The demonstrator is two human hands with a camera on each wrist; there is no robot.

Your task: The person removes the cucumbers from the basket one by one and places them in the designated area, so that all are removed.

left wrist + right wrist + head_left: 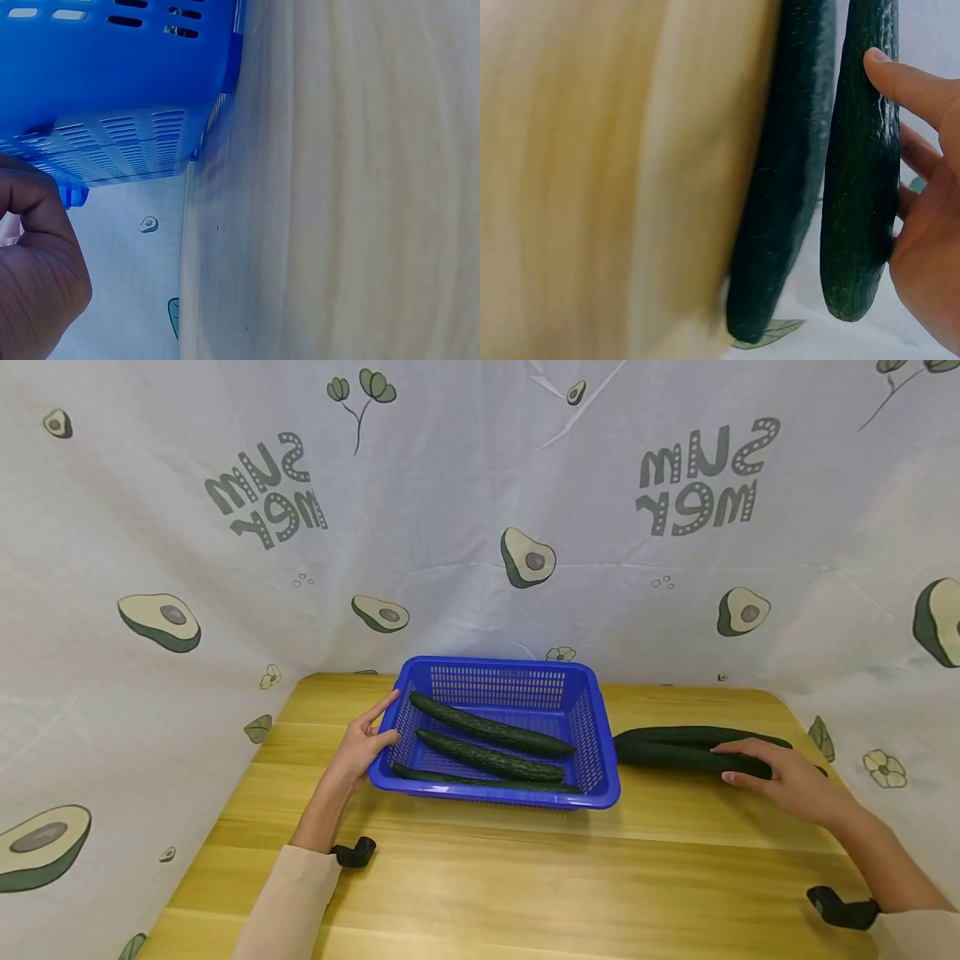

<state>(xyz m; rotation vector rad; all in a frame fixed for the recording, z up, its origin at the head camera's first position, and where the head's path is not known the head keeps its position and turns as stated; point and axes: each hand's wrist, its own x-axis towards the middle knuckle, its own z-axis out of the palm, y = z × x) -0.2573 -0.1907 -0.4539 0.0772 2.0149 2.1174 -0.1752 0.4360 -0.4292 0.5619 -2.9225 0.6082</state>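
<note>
A blue plastic basket (495,801) with slotted walls holds three dark green cucumbers (491,725), lying lengthwise inside. At its left side my left hand (358,753) grips the rim, with the thumb over the edge; in the left wrist view the curled hand (37,262) is against the basket wall (112,75). To the right of the basket, my right hand (791,781) holds a cucumber (675,757) from above. The right wrist view shows this cucumber (859,172) between thumb and fingers, beside another cucumber (787,150) close to the tabletop.
The wooden table (540,877) carries the basket and the cucumbers on the right. Behind and around it hangs a pale curtain (450,527) printed with avocados, close to the table's back edge. A dark wrist camera (356,852) is strapped to the left wrist.
</note>
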